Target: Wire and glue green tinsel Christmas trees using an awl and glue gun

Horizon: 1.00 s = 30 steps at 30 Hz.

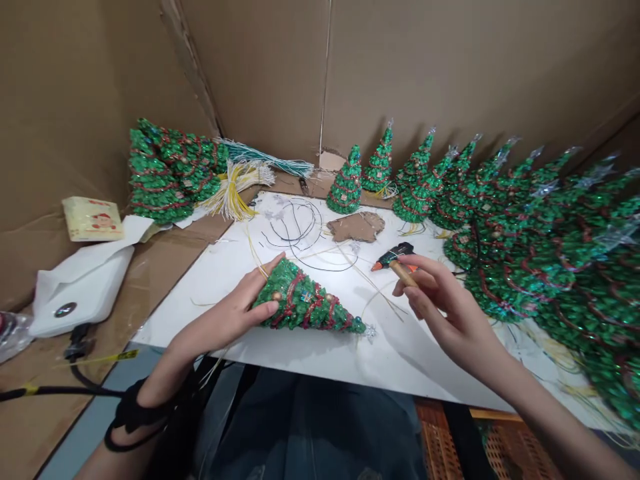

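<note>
My left hand (pixel 250 300) grips a small green glittery Christmas tree (pixel 305 300) by its wide base. The tree lies on its side over the white board (pixel 200 313), its tip pointing right with a clear star (pixel 371 331) on it. Red garland and small ornaments wind round it, and pale wires trail by its base. In my right hand (pixel 435 293), a short tan wooden stick (pixel 403 273) is pinched between thumb and fingers, to the right of the tree. Just behind that hand, a black glue gun (pixel 393 255) with an orange tip lies on the board.
Many decorated trees (pixel 510 233) crowd the right side; more trees (pixel 170 173) stand at back left beside bundled yellow-white wires (pixel 235 190). Loose black wires (pixel 300 230) and a cardboard piece (pixel 356 227) lie mid-board. A white device (pixel 85 293) and tissue pack (pixel 93 219) sit left.
</note>
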Motion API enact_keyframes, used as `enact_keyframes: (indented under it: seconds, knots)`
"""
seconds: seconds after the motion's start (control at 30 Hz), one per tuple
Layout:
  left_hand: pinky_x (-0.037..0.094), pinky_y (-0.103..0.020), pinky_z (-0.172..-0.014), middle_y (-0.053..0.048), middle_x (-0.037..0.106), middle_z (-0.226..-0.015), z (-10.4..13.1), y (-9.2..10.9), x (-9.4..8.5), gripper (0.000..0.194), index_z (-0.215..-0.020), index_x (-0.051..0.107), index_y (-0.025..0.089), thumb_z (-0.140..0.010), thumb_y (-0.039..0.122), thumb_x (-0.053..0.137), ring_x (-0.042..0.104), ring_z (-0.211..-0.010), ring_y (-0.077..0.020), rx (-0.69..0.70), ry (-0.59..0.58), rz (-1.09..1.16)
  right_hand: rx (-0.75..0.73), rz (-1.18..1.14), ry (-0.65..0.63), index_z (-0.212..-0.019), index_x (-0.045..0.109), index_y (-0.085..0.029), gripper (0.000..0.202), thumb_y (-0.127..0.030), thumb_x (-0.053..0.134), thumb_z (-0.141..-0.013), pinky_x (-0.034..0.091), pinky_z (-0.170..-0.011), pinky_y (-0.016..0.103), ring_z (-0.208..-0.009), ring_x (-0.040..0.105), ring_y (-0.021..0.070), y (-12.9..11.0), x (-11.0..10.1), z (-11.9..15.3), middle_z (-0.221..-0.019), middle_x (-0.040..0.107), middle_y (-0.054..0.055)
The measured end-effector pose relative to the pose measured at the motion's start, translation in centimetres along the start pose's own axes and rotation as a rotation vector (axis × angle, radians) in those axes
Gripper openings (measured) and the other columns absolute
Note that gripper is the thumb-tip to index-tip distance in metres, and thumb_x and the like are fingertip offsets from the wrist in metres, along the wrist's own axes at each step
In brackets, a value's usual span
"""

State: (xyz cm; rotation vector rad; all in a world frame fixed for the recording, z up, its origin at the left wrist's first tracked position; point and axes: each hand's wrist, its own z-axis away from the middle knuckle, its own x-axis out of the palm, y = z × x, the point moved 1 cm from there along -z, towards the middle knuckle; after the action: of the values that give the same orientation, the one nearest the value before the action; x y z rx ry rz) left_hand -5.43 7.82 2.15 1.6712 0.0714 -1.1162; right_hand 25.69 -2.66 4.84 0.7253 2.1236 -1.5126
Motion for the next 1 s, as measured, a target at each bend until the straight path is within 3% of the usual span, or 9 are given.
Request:
enact_keyframes:
  seconds: [0.23, 0.33, 0.57, 0.67, 0.77, 0.8, 0.83, 0.93, 1.0]
  knots:
    - [0.014, -0.048, -0.119, 0.0, 0.02, -0.16, 0.5, 0.5, -0.4, 0.073, -0.154, 0.017, 0.024, -0.087, 0.036, 0.044, 0.018, -0.147, -0.0287, -0.019, -0.028, 0.105, 0.12, -0.388, 0.188, -0.101, 0.057, -0.028, 0.008, -0.028, 0.052, -0.095, 0.042, -0.042, 0.021, -0.052, 0.052, 0.0089, -1.9, 1.3, 3.8, -0.091, 0.065, 0.002]
    - [0.02, -0.045, -0.119, 0.002, 0.032, -0.156, 0.3, 1.2, -0.4, 0.07, -0.151, 0.029, 0.026, -0.083, 0.027, 0.044, 0.025, -0.145, -0.0282, 0.003, 0.019, 0.2, 0.169, -0.613, 0.284, -0.098, 0.055, -0.027, 0.008, -0.031, 0.048, -0.096, 0.04, -0.038, 0.021, -0.05, 0.054, 0.01, -2.2, 2.0, 4.3, -0.09, 0.068, 0.004]
    - [0.033, -0.041, -0.114, 0.003, 0.036, -0.155, -0.9, 1.0, -0.2, 0.067, -0.149, 0.033, 0.026, -0.083, 0.031, 0.04, 0.032, -0.142, -0.0271, 0.027, 0.043, 0.186, 0.249, -0.912, 0.171, -0.096, 0.052, -0.027, 0.005, -0.031, 0.052, -0.093, 0.051, -0.05, 0.023, -0.066, 0.063, 0.0138, -1.8, 3.9, 4.6, -0.089, 0.07, 0.003]
    - [0.033, -0.042, -0.114, -0.003, 0.037, -0.154, -0.4, 1.9, -1.2, 0.064, -0.148, 0.035, 0.02, -0.088, 0.042, 0.037, 0.034, -0.141, -0.027, -0.042, 0.117, 0.046, 0.304, -0.857, 0.118, -0.095, 0.049, -0.027, 0.006, -0.033, 0.05, -0.095, 0.048, -0.047, 0.02, -0.059, 0.059, 0.0101, -1.6, 4.3, 4.6, -0.091, 0.066, 0.001]
    - [0.034, -0.054, -0.109, -0.018, 0.056, -0.136, 1.0, 4.3, -2.2, 0.061, -0.132, 0.053, 0.009, -0.094, 0.051, 0.032, 0.047, -0.129, -0.0359, -0.274, 0.382, -0.391, 0.282, -0.644, 0.085, -0.106, 0.043, -0.029, 0.011, -0.035, 0.044, -0.097, 0.045, -0.046, 0.02, -0.056, 0.055, 0.0091, -1.5, 4.3, 4.6, -0.095, 0.065, 0.001]
    - [0.033, -0.06, -0.107, -0.019, 0.061, -0.127, 1.4, 5.2, -2.3, 0.062, -0.125, 0.059, 0.008, -0.091, 0.055, 0.036, 0.049, -0.125, -0.0408, -0.277, 0.498, -0.566, 0.262, -0.53, 0.069, -0.111, 0.041, -0.029, 0.014, -0.034, 0.042, -0.098, 0.046, -0.05, 0.021, -0.059, 0.056, 0.01, -1.6, 4.3, 4.6, -0.095, 0.066, 0.001]
    - [0.031, -0.061, -0.107, -0.016, 0.062, -0.125, 1.5, 5.9, -2.1, 0.062, -0.124, 0.059, 0.011, -0.087, 0.059, 0.043, 0.048, -0.125, -0.0418, -0.163, 0.52, -0.654, 0.24, -0.408, 0.046, -0.117, 0.039, -0.03, 0.019, -0.032, 0.04, -0.098, 0.047, -0.055, 0.022, -0.063, 0.058, 0.0112, -1.6, 4.4, 4.6, -0.095, 0.067, 0.001]
    - [0.021, -0.054, -0.116, -0.004, 0.048, -0.146, 0.5, 6.8, -0.3, 0.073, -0.136, 0.05, 0.03, -0.072, 0.06, 0.069, 0.033, -0.139, -0.0376, 0.33, 0.023, -0.605, 0.174, -0.082, -0.039, -0.118, 0.042, -0.027, 0.019, -0.028, 0.038, -0.099, 0.047, -0.064, 0.026, -0.073, 0.062, 0.015, -1.8, 4.7, 4.5, -0.091, 0.068, 0.002]
    - [0.018, -0.053, -0.117, -0.006, 0.047, -0.146, -1.0, 6.7, 0.9, 0.069, -0.133, 0.052, 0.029, -0.071, 0.049, 0.075, 0.028, -0.141, -0.036, 0.432, -0.079, -0.603, 0.121, 0.076, -0.088, -0.109, 0.047, -0.025, 0.013, -0.028, 0.039, -0.099, 0.046, -0.064, 0.027, -0.075, 0.064, 0.0172, -2.0, 4.9, 4.3, -0.09, 0.068, 0.003]
